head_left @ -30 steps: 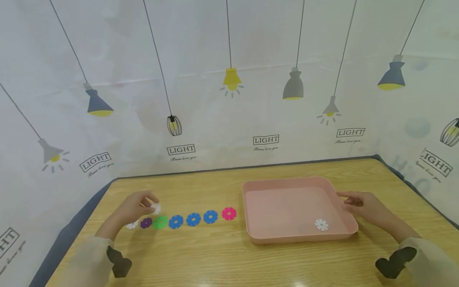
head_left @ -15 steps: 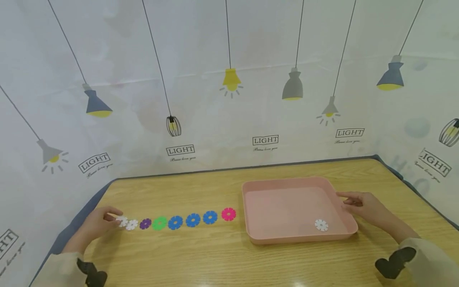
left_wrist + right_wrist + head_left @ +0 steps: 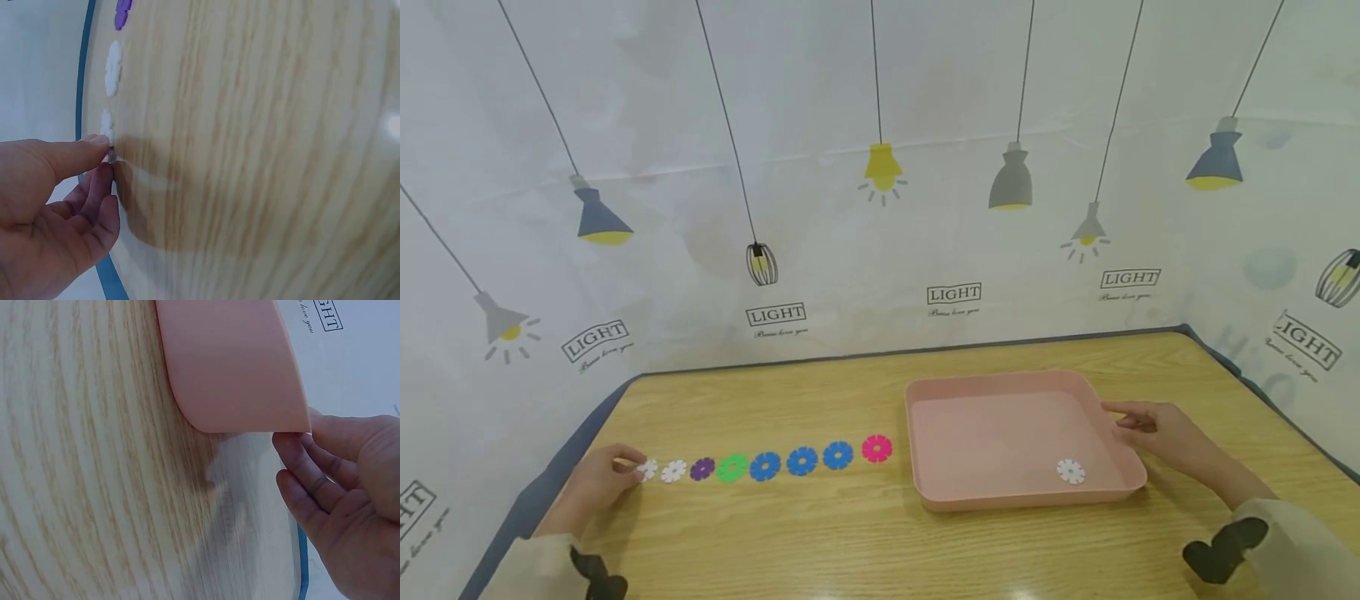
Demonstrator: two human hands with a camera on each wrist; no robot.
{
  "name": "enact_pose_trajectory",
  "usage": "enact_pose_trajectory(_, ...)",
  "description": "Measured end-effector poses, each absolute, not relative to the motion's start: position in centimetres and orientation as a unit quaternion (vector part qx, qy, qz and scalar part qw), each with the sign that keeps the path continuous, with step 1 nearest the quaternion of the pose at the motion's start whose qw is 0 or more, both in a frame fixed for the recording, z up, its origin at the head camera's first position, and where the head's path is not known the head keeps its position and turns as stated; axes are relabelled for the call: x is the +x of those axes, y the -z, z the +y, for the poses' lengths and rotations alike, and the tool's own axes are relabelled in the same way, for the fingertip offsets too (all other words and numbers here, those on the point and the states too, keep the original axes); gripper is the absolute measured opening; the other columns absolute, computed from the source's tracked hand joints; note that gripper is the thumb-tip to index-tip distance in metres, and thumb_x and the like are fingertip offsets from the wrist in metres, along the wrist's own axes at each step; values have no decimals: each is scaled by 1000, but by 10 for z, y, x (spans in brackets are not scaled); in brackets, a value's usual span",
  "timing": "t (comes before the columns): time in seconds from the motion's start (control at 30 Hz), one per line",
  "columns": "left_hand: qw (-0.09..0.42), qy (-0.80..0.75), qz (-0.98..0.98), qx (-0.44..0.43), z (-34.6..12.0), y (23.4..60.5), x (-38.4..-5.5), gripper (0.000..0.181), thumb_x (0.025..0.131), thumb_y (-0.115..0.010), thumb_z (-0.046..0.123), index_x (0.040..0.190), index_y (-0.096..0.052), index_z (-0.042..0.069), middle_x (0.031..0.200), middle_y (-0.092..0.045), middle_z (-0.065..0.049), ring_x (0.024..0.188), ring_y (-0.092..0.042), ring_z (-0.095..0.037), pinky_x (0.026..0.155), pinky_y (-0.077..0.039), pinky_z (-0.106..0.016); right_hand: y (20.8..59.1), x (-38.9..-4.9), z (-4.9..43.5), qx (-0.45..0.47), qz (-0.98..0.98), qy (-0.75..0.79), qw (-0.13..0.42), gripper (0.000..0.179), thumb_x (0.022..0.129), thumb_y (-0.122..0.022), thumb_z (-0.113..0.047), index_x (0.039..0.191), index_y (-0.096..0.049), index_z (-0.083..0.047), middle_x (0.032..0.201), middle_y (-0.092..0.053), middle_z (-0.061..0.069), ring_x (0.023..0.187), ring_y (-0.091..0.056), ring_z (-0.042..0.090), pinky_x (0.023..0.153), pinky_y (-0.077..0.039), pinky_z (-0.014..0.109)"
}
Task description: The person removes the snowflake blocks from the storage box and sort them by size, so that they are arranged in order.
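Note:
At the left end of a row on the table, my left hand (image 3: 597, 485) pinches a white snowflake-shaped disc (image 3: 649, 469) between thumb and fingers. In the left wrist view the thumb lies over the near part of this disc (image 3: 107, 121). Another white disc (image 3: 673, 471) lies just right of it, followed by a purple disc (image 3: 702, 469), a green one (image 3: 723, 468), several blue discs and a pink disc (image 3: 877, 437). My right hand (image 3: 1161, 433) grips the right rim of a pink tray (image 3: 1026, 502), thumb at the rim and fingers against the outer side. One white disc (image 3: 1071, 482) lies inside the tray.
A wood-grain table (image 3: 820, 542) carries everything. White sheeting (image 3: 820, 208) printed with lamps stands behind and at both sides, along the table's dark edge.
My left hand has carried the white disc from above the row, leftward and down, to the row's left end, where it now sits in line. My right hand stays at the tray.

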State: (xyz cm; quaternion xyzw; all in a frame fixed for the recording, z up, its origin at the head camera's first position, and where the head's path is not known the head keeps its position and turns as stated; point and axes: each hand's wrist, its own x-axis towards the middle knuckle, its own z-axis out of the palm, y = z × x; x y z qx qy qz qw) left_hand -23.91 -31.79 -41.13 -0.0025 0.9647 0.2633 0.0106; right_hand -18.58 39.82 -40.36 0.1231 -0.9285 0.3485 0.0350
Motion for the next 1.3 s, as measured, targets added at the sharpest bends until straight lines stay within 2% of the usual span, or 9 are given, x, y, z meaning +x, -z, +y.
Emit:
enact_pose_trajectory(0.3, 2, -251, 968, 6, -314, 411, -237, 20, 80, -62, 1, 97, -59, -10, 94, -58, -31, 83, -57, -38, 69, -46, -45, 404, -186, 398, 122, -928, -349, 34, 42, 89, -60, -10, 123, -50, 12, 92, -65, 14, 80, -62, 12, 65, -50, 26)
enact_pose_trajectory(0.47, -5, -258, 966, -3, -310, 407, -237, 26, 82, -59, 6, 102, -57, -10, 92, -59, -28, 80, -57, -34, 66, -46, -41, 404, -186, 398, 119, -930, -345, 34, 42, 88, -61, -10, 123, -51, 11, 92, -65, 14, 80, -62, 14, 65, -50, 26)
enact_pose_trajectory(0.6, -19, -262, 965, 4, -289, 394, -238, 28, 85, -56, 6, 107, -56, -10, 97, -55, -31, 87, -55, -40, 69, -46, -46, 403, -186, 398, 120, -929, -348, 35, 42, 88, -61, -10, 122, -50, 11, 93, -65, 15, 80, -61, 14, 64, -50, 26)
enact_pose_trajectory(0.73, -39, -271, 960, 51, -258, 381, -245, 25, 86, -55, 6, 107, -58, -8, 102, -55, -32, 92, -53, -43, 70, -47, -48, 404, -186, 399, 122, -926, -355, 33, 42, 88, -60, -10, 122, -50, 12, 92, -65, 14, 79, -61, 12, 64, -50, 26)
enact_pose_trajectory(0.87, -50, -293, 949, 108, -216, 370, -251, 22, 85, -55, 6, 105, -60, -4, 105, -56, -29, 90, -56, -41, 70, -48, -48, 405, -187, 399, 118, -926, -358, 28, 42, 89, -60, -10, 123, -49, 12, 91, -65, 13, 78, -61, 11, 64, -50, 25)
enact_pose_trajectory(1.17, -25, -306, 929, 204, -108, 358, -257, 17, 84, -61, 6, 101, -64, 5, 100, -58, -10, 85, -56, -21, 74, -48, -35, 406, -187, 397, 107, -927, -358, 23, 42, 89, -59, -11, 124, -49, 11, 92, -65, 14, 80, -62, 18, 63, -50, 25)
enact_pose_trajectory(1.3, 0, -313, 913, 263, -60, 357, -252, 15, 84, -62, 6, 99, -65, 7, 98, -56, -9, 86, -55, -20, 73, -48, -31, 406, -186, 397, 105, -929, -353, 25, 42, 89, -60, -11, 124, -49, 11, 92, -65, 14, 80, -62, 19, 63, -50, 25)
